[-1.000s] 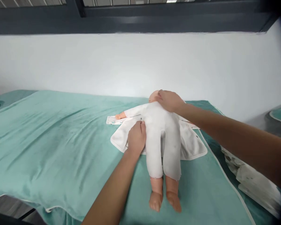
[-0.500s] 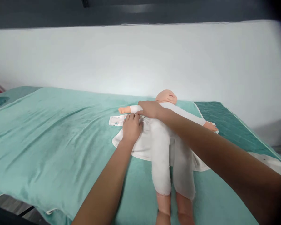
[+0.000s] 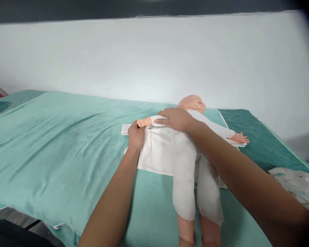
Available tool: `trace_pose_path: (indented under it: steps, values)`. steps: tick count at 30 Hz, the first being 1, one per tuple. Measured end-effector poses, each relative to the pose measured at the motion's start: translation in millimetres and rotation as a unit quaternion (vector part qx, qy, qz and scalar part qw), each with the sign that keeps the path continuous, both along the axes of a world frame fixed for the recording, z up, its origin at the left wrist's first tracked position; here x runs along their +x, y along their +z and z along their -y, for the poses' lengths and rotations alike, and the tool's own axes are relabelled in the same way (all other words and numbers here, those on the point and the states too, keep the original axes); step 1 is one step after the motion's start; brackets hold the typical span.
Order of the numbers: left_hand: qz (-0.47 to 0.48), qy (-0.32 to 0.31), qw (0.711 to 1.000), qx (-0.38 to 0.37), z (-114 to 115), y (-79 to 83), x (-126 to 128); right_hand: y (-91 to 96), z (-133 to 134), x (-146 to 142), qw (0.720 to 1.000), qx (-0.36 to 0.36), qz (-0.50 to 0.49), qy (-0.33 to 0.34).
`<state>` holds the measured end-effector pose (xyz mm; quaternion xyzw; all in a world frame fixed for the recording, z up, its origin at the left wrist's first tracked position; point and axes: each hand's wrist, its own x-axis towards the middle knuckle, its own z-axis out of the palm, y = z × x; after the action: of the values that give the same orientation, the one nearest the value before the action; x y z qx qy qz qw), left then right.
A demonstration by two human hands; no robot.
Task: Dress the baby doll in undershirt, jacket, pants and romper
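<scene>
A baby doll (image 3: 190, 171) in a white suit lies on its back on a teal blanket (image 3: 54, 144), head toward the wall. Under it lies a white garment (image 3: 158, 154), spread open. My left hand (image 3: 136, 134) is closed on the garment's left sleeve area, just below the doll's outstretched arm (image 3: 146, 121). My right hand (image 3: 175, 118) rests palm down on the doll's upper arm and shoulder, fingers extended and lying flat. The doll's other arm (image 3: 237, 136) stretches out to the right.
The blanket covers a long table along a white wall (image 3: 154, 58). A darker teal cover (image 3: 249, 137) lies at the right. Crumpled patterned white cloth (image 3: 296, 183) sits at the right edge. The table's front edge falls away at lower left.
My left hand has lifted the garment's left side up against the doll's flank. My right hand moved from the doll's neck to its left arm. The view has shifted down and left.
</scene>
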<state>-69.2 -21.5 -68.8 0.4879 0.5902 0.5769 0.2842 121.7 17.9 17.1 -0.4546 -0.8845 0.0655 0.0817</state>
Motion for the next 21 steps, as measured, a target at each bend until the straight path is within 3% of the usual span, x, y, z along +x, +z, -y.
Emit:
trace_pose_path:
  steps: [7,10,15,21]
  values:
    - [0.129,0.021,0.991,-0.036,-7,-8.3,-9,-4.4,-4,4,0.998,0.013,0.068,-0.009]
    - [0.138,0.045,0.989,-0.032,-6,-6.5,-9,-7.8,-6,7,0.995,0.021,0.093,-0.022]
    - [-0.050,0.078,0.995,0.041,7,2.4,3,-12.1,-3,2,0.992,0.036,0.113,-0.042]
    - [-0.228,-0.050,0.968,0.087,16,8.3,16,-21.0,2,-14,0.995,0.044,0.083,-0.026]
